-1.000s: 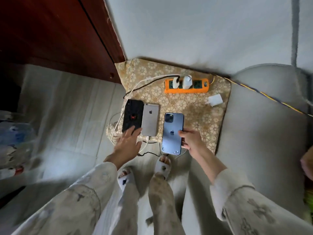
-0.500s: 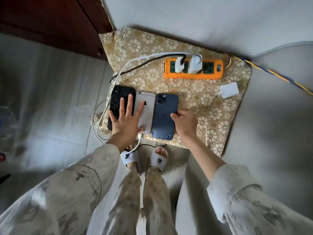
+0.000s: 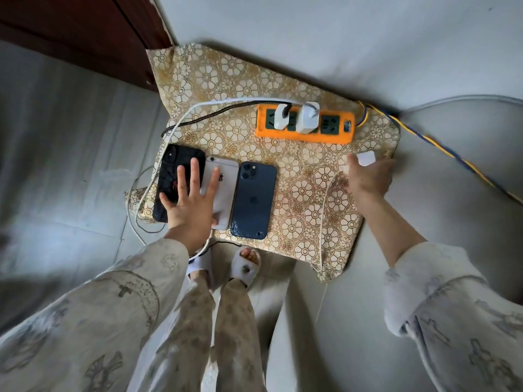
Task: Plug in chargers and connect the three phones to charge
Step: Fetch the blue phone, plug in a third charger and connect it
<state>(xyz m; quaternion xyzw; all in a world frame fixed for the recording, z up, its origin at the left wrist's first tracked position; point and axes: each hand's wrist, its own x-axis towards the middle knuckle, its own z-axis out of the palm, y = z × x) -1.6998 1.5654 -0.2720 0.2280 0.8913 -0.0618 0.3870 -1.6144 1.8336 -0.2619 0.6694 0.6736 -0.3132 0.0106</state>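
Observation:
Three phones lie face down side by side on a gold flowered cloth: a black phone, a silver phone and a dark blue phone. My left hand rests flat with fingers spread across the black and silver phones. An orange power strip at the back carries two white chargers, one with a black cable and one with a white cable. My right hand reaches over a loose white charger at the cloth's right edge, fingers curling around it; a thin white cable trails down from there.
A dark wooden cabinet stands at the back left beside a pale wall. A blue and yellow cord runs right from the strip. My slippered feet are at the cloth's front edge. Grey floor lies to the left.
My right hand left the dark blue phone and moved right to the loose white charger. My left hand stays flat on the black and silver phones.

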